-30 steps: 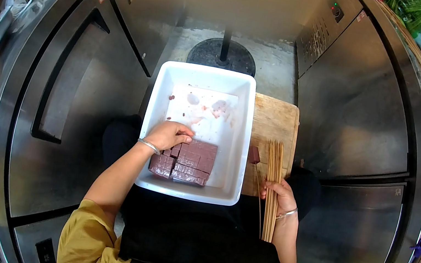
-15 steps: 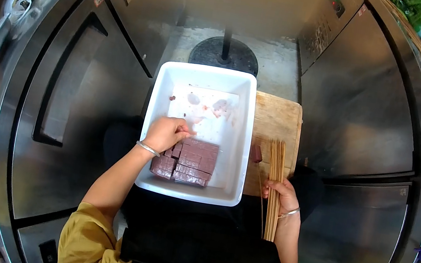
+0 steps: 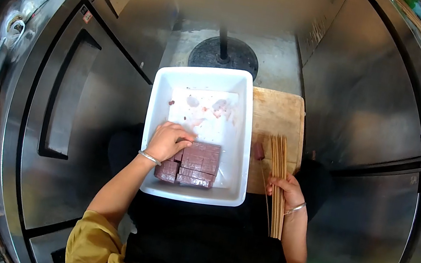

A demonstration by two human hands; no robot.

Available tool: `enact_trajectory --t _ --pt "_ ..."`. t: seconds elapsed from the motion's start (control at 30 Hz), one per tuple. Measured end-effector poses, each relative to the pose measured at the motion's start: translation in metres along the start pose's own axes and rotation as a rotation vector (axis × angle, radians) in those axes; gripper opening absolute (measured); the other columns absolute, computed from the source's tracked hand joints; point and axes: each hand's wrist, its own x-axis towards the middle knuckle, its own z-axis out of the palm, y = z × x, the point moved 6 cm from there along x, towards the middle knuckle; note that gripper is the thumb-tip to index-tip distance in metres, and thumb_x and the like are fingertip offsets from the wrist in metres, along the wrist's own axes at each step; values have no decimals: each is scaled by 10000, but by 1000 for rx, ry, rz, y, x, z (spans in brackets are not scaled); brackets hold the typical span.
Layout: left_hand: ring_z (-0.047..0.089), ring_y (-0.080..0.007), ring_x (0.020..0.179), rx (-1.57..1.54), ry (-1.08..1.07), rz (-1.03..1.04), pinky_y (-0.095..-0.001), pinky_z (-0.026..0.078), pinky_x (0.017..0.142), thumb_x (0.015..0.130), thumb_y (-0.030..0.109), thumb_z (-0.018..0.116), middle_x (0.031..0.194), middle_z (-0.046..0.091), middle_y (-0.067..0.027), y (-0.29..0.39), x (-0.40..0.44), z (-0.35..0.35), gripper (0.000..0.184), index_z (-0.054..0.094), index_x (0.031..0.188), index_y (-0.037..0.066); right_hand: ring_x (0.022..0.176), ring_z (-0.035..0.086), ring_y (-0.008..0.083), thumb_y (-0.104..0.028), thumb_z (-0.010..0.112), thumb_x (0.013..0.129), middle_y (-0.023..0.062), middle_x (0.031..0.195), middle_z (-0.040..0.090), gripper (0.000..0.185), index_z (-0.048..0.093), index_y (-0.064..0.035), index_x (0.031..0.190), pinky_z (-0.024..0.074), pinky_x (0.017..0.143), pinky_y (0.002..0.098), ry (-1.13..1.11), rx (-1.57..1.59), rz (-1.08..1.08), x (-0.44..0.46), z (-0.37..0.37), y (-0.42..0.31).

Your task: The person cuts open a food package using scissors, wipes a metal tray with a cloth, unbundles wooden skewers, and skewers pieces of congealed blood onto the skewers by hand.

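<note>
Thumb and fingertips of the left hand (image 3: 166, 142) curl close together at about eleven o'clock on the dark red-brown block (image 3: 200, 158), probably blood curd; whether a piece is pinched between them, I cannot tell. The block sits near six o'clock in the white tub (image 3: 235, 186), sliced into smaller pieces, with a gap setting off the chunk at its eight o'clock.

Over to the right hand (image 3: 287, 188), at four o'clock from the tub's middle: fingers wrapped firmly round a bundle of bamboo skewers (image 3: 279, 157). Just beside it, a single skewer (image 3: 265, 196) slants up toward eleven o'clock, a red-brown cube (image 3: 258, 151) at its tip! That looks like threading under way, one piece on, with the left hand at the block for another. The next move seems to call for freeing one cube cleanly without crumbling its neighbours, then meeting that skewer while the bundle stays gripped.

Farther out, the wooden cutting board (image 3: 278, 109) lies at three o'clock of the tub, the cube over or on it, contact unclear. Crumbs dot the tub's ten o'clock. Beyond, at twelve, stands a round black base (image 3: 206, 55).
</note>
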Motion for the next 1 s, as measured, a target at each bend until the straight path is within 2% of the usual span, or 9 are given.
enact_trajectory --t 0.23,0.33,0.4,0.5,0.63,0.7,0.73,0.8,1.0 --pt "548 -272 871 22 33 -10 -364 414 827 764 206 679 842 641 -62 -3 2 -1 117 698 828 110 597 566 154 13 591 778 58 708 562 187 531 1 955 469 546 268 17 -16 2 -4 6 -5" --pt "547 -289 819 32 80 1 -372 432 767 768 180 672 791 626 -89 -3 2 -2 109 667 780 72 598 564 155 11 593 778 61 704 566 180 527 -2 945 469 550 267 25 -21 0 -4 5 -5" --pt "544 -299 785 1 185 -62 -383 440 718 766 147 666 763 609 -102 -8 1 -7 103 633 744 52 596 563 157 10 593 778 63 702 568 175 526 -3 940 468 551 267 24 -23 -1 -3 5 -5" --pt "546 -303 767 27 196 -25 -391 444 688 762 104 654 755 598 -112 0 -2 -13 77 611 736 45 596 565 157 7 594 780 67 698 570 166 524 -5 931 470 554 267 4 -27 -7 -3 6 -6" --pt "550 -305 760 52 196 -50 -397 445 689 744 82 659 758 601 -110 4 -2 -17 66 606 737 43 590 565 156 3 594 786 69 697 570 158 523 -8 926 473 550 270 -17 -31 -9 -1 5 -4" --pt "556 -301 768 -21 290 -76 -386 446 697 732 86 668 758 609 -96 2 0 -20 71 608 744 50 585 563 155 1 594 787 69 696 569 156 523 -9 925 473 548 270 -12 -30 -10 0 3 -2" --pt "556 -301 768 -18 287 -74 -386 446 697 732 86 668 758 609 -96 2 0 -22 71 608 744 50 581 562 154 0 594 788 67 694 566 158 522 -10 928 472 543 269 -15 -31 -12 0 3 -2" --pt "564 -295 777 168 137 76 -382 444 709 725 102 678 765 618 -80 14 0 -19 79 633 782 72 577 560 153 0 594 789 64 691 563 160 521 -11 931 471 539 268 -18 -29 -14 0 2 -1" --pt "574 -277 820 89 31 75 -376 448 769 727 134 707 772 638 -67 23 -2 -9 136 687 856 99 573 560 151 -2 598 783 57 689 554 210 508 -2 973 476 530 271 -13 -45 -6 4 -1 3"
